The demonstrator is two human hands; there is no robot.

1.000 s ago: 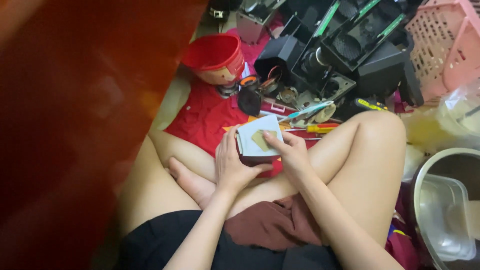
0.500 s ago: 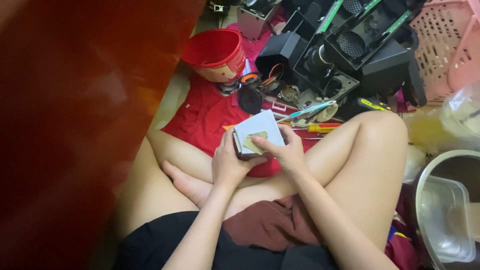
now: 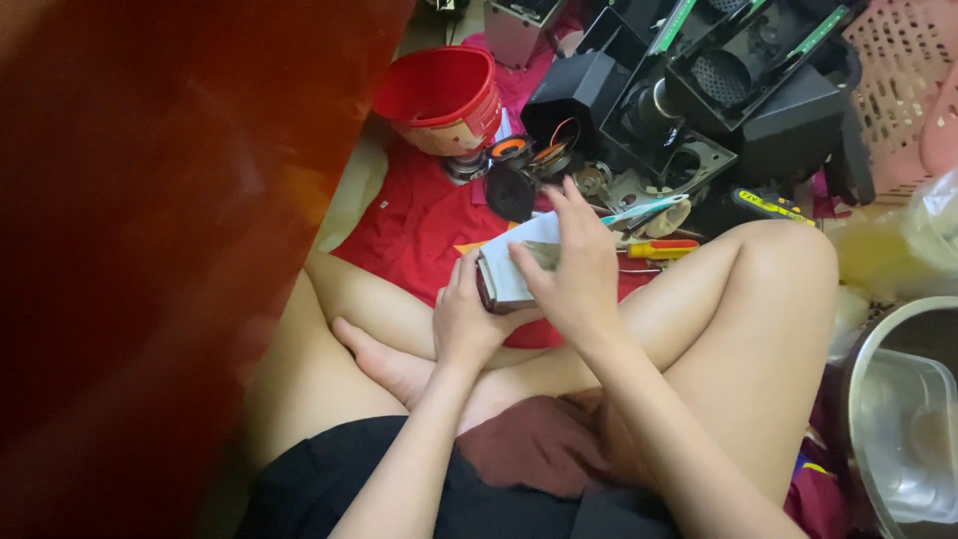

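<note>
On the left side of the view, a big blurry dark red shape (image 3: 180, 220) fills the space from top to bottom, too close to tell what it is. Next to it a person sits cross-legged on the floor, with bare legs and black shorts. In front of the legs a red cloth (image 3: 419, 225) lies spread on the floor. Past the cloth is a pile of black speaker boxes (image 3: 718, 100) with round holes in them, and a pink plastic basket (image 3: 898, 90) stands at the top right. At the right edge there is a round metal bowl (image 3: 878, 399) with a clear plastic tub inside it. A red bucket (image 3: 444, 100) lies tipped on its side at the top of the cloth. Just beside the bucket sit some small round speaker parts (image 3: 514, 165) with orange rings. A screwdriver (image 3: 664, 250) with a red and yellow handle lies near the right knee. Over the lap, the left hand (image 3: 464, 319) is curled around a small box (image 3: 504, 274) with a white top and dark sides, holding it from the left and below. The right hand (image 3: 574, 269) rests on top of the box with its fingers spread out and pointing up, covering much of it.
</note>
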